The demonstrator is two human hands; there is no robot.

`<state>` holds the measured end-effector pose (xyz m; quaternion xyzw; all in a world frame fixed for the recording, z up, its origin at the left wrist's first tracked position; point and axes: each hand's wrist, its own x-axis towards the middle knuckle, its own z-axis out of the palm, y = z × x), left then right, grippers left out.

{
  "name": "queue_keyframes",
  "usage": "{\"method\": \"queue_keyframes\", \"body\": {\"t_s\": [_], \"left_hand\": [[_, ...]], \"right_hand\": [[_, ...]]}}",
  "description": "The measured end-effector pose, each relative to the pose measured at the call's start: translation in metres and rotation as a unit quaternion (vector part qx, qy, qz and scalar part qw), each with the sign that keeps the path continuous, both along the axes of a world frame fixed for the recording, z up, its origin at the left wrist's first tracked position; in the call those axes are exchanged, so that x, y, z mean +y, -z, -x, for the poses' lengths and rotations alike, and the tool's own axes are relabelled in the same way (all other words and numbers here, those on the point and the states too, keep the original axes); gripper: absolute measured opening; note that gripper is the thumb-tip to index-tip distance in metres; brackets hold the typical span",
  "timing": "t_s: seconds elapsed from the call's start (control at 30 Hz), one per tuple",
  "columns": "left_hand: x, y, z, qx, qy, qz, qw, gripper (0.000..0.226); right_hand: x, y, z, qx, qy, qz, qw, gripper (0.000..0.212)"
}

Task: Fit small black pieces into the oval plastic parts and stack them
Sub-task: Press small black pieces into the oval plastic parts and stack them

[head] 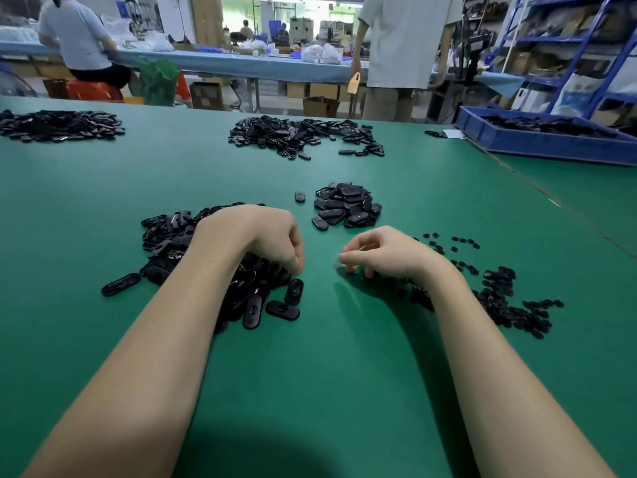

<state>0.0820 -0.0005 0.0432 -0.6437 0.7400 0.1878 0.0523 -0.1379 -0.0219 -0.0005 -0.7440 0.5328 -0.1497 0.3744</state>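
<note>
My left hand (262, 236) lies over a loose heap of black oval plastic parts (165, 243). Its fingers curl down into the heap's right edge, and the hand hides whether they hold a part. My right hand (382, 253) hovers just above the green table (344, 357), left of a scatter of small black pieces (499, 298). Its thumb and fingers are curled together. The fingertips are blurred, so I cannot tell if a piece is between them. A neat heap of oval parts (348, 205) sits beyond both hands.
More heaps of black parts lie at the far middle (303, 134) and far left (58, 125). A blue bin (537, 143) of parts stands at the far right. One person stands beyond the table (403, 46) and another sits at a bench (79, 39).
</note>
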Motion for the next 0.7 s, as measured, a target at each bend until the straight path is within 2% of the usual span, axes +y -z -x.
{"method": "queue_keyframes", "body": {"t_s": [0.2, 0.47, 0.57, 0.7], "left_hand": [[0.000, 0.004, 0.008, -0.008, 0.021, -0.028, 0.999, 0.009], [-0.001, 0.008, 0.012, -0.014, 0.030, 0.011, 0.999, 0.012], [-0.003, 0.008, 0.016, 0.023, 0.041, 0.058, 0.997, 0.011], [-0.003, 0.012, 0.026, 0.133, 0.036, 0.142, 0.980, 0.013]], "right_hand": [[0.000, 0.000, 0.001, 0.001, 0.000, 0.000, 1.000, 0.015], [0.001, -0.001, 0.001, 0.002, 0.001, 0.000, 1.000, 0.013], [0.002, -0.003, 0.002, -0.013, 0.006, -0.002, 1.000, 0.014], [0.003, -0.007, 0.005, -0.036, 0.010, -0.005, 0.999, 0.017]]}}
